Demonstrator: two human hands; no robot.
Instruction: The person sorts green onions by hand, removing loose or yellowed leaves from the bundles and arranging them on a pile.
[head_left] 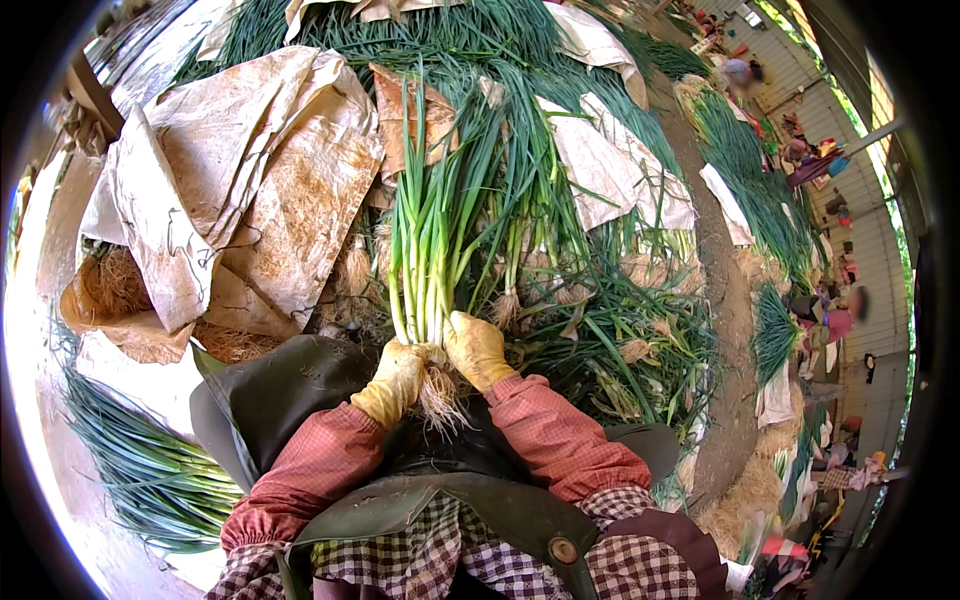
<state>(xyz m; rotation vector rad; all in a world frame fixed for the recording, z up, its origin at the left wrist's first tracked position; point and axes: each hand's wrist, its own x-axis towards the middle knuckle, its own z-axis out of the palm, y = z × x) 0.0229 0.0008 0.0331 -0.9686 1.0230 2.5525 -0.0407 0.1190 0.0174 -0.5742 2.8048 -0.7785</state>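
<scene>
A bunch of green onions (428, 260) stands out in front of me, its long green leaves pointing away and its pale roots hanging toward my lap. My left hand (394, 382), in a yellow glove, is closed round the base of the bunch just above the roots. On the other side my right hand (478, 350), gloved alike, grips the same white stems, its fingers partly hidden. The stringy roots (438, 402) dangle between the two hands over my dark apron (300, 385).
Stained pale sacks (270, 150) lie at the left, partly over rooty onions. Loose leaves and trimmings (625, 345) are heaped at the right. Another onion pile (150, 460) lies at lower left. Beyond a dirt path (715, 260), several people work among more piles.
</scene>
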